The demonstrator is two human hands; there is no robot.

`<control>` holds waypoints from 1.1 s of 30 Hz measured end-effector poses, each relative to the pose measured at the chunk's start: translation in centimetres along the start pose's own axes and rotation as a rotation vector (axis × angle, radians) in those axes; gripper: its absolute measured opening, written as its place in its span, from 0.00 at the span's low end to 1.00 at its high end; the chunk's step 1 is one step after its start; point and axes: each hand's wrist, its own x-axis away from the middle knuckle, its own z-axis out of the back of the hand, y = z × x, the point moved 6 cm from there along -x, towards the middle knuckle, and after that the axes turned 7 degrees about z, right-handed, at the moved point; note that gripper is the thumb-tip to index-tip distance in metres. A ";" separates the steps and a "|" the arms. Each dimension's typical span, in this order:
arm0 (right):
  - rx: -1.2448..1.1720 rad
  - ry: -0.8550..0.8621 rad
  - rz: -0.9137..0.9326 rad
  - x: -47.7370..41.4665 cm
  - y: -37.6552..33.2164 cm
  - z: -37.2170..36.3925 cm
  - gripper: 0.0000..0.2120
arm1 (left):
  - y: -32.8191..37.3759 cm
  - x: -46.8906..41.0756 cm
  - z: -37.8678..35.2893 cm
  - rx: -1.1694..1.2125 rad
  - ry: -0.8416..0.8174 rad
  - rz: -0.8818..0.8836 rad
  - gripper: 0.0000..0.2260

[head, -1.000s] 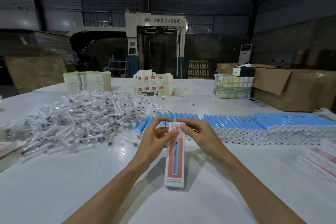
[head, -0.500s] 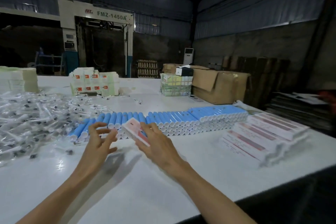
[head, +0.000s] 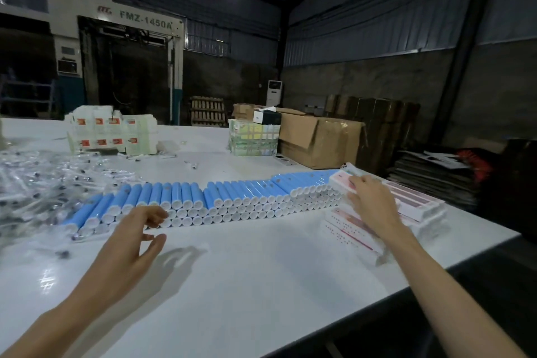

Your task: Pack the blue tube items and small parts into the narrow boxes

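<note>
the right hand (head: 374, 206) grips a narrow box (head: 343, 182) just above the stack of boxes (head: 418, 202) at the right end of the blue tubes (head: 226, 197), while the left hand (head: 130, 244) hovers loose and empty over the table (head: 247, 285).

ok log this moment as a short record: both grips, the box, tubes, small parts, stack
left grip: open, holds nothing, above the table, near the tubes
right grip: holds a box at the right end of the tube row
tubes: blue, stacked in a long row, white caps toward the person
parts: loose pile in clear wrap, left of the tubes
stack: narrow boxes lying flat near the table's right edge
carton: open, behind the tubes
</note>
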 end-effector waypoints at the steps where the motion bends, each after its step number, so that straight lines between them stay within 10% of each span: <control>1: 0.021 -0.007 -0.031 0.0 1.2 0.0 0.17 | 0.1 0.0 0.0 -0.013 -0.003 -0.013 0.18; 15: 0.230 -0.048 -0.192 0.6 1.3 -1.7 0.24 | -0.4 0.0 -0.1 -0.125 -0.047 -0.042 0.18; 20: -0.390 0.251 0.078 -0.3 -11.4 0.0 0.10 | 0.8 -0.2 0.4 -0.180 -0.043 -0.012 0.14; 25: -1.134 -0.032 0.274 1.2 -28.8 -1.5 0.08 | 1.4 -0.5 3.4 -0.251 -0.056 0.117 0.07; 33: -1.486 -0.291 0.438 4.5 -41.8 -4.6 0.14 | -5.3 4.1 20.3 -0.920 0.095 0.464 0.14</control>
